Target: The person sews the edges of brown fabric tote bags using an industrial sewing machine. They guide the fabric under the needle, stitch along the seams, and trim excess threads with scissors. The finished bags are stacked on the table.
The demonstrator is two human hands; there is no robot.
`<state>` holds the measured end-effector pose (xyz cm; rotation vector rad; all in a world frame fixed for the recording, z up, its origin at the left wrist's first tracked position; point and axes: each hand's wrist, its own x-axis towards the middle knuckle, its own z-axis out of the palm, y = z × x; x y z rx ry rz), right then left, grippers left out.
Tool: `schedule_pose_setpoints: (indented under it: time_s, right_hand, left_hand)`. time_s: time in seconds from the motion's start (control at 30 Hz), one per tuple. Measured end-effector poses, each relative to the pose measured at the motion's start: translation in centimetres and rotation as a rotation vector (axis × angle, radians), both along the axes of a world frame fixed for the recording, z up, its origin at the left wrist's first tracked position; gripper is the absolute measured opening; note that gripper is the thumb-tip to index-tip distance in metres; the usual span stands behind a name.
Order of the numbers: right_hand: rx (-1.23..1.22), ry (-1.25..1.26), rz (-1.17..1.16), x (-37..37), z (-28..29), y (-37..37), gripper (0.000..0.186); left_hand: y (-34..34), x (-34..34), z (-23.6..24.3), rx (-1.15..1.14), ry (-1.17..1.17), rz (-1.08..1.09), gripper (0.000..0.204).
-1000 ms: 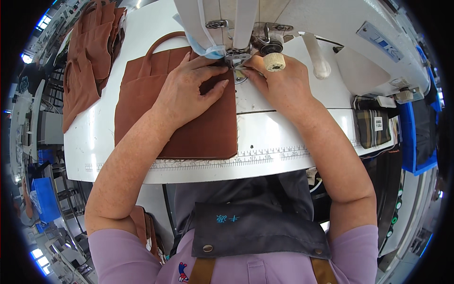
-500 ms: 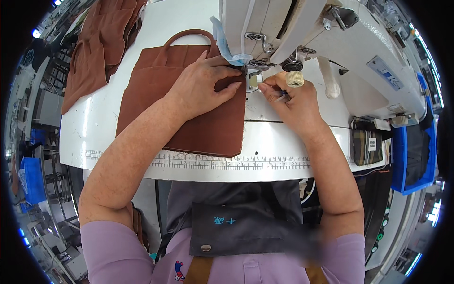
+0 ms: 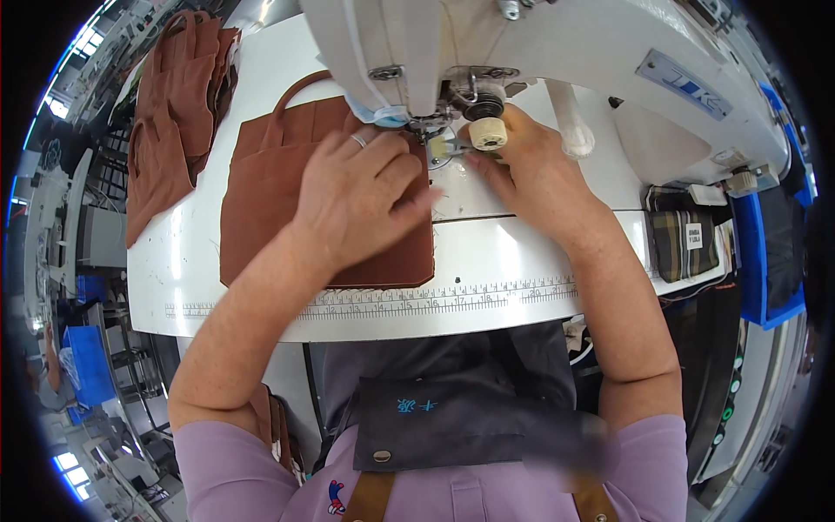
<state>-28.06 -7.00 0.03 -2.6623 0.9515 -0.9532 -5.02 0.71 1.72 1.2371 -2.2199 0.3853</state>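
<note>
Bare counter [image 3: 522,252] open at centre frame, right of the brown fabric bag [image 3: 261,200] and below the right hand [image 3: 535,170]. Blocked across the top by the sewing machine head [image 3: 539,43]. Crowded at upper left by a pile of brown bags [image 3: 178,104]. Narrow free strip along the ruler edge [image 3: 435,300].

Left hand [image 3: 365,196] flat, fingers spread; right hand [image 3: 531,170] curled, pinching.

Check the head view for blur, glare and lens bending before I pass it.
Head view: left hand on the brown fabric bag is slightly motion-blurred at the fingertips; glare streaks the white table; the ruler edge bows, fisheye; black corners.
</note>
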Motion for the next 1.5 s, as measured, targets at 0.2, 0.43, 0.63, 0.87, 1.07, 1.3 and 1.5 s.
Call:
schedule_pose_setpoints:
  time_s: [0.2, 0.43, 0.63, 0.87, 1.07, 1.3, 1.5]
  right_hand:
    - [-0.019, 0.003, 0.097, 0.1, -0.1, 0.8, 0.017]
    - [-0.045, 0.044, 0.098, 0.3, 0.0, 1.3, 0.019]
    - [-0.096, 0.041, 0.11, 0.6, -0.2, 1.8, 0.015]
    - [-0.206, 0.137, 0.084, 1.1, 0.3, 2.4, 0.01]
    - [-0.205, 0.146, 0.091, 0.9, 0.5, 2.6, 0.009]
    - [-0.197, 0.149, 0.077, 0.9, 0.4, 2.5, 0.01]
    - [-0.029, 0.015, 0.048, 0.5, 0.9, 2.1, 0.02]
  left_hand:
    - [1.6, -2.1, 0.3, 0.494, 0.254, 0.189, 0.023]
    - [0.6, 0.0, 0.4, 0.67, 0.437, 0.089, 0.013]
    - [0.8, 0.5, 0.4, 0.716, 0.534, 0.038, 0.005]
    - [1.6, 0.1, -0.2, 0.595, 0.575, 0.053, 0.01]
    - [2.7, -0.9, -0.7, 0.302, 0.157, -0.002, 0.037]
    - [3.3, 0.2, 0.2, 0.284, -0.08, -0.05, 0.053]
    - [3.5, 0.5, -0.8, 0.323, 0.077, -0.114, 0.057]
